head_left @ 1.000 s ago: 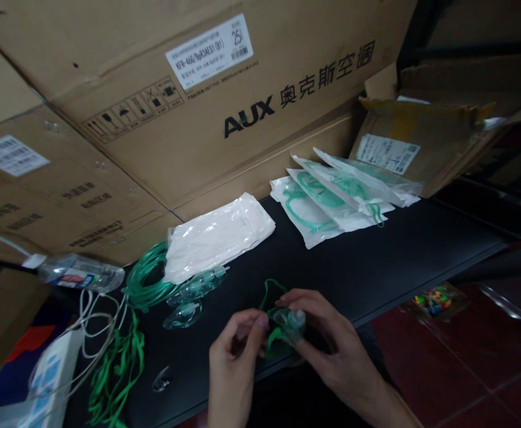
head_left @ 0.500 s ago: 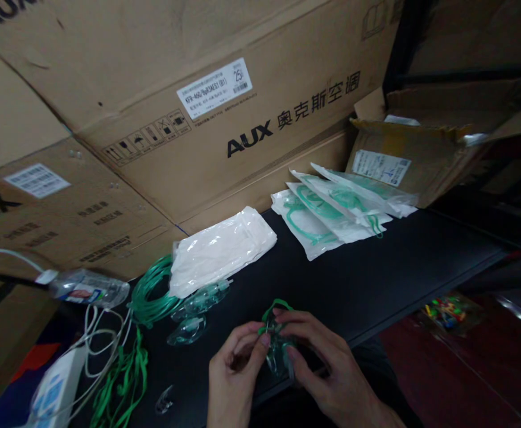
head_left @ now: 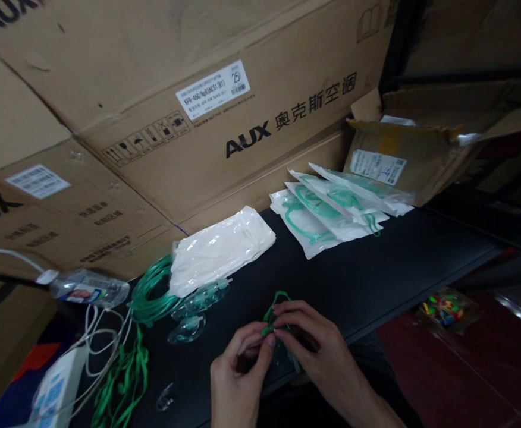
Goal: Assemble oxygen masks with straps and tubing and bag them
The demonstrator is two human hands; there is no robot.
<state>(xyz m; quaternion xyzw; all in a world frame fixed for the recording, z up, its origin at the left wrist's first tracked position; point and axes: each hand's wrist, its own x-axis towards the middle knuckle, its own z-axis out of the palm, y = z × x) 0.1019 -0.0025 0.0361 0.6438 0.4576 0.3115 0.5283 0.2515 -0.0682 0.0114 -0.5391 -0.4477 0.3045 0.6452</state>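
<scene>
Right hand (head_left: 320, 349), thumb shifted from mask (head_left: 280, 355) to green strap (head_left: 269, 311), joins left hand (head_left: 238, 368), both grips pinching the strap, suggesting finer work.

Large brown cardboard boxes (head_left: 153, 77) stand close together like a wall from 9 o'clock round to 1 o'clock, with a dark post (head_left: 405, 41) between 1 and 2 o'clock. A black table (head_left: 354, 279) stretches before them from 7 to 3 o'clock. Dark red floor tiles (head_left: 457, 374) show at 4 o'clock, under dim light.
</scene>
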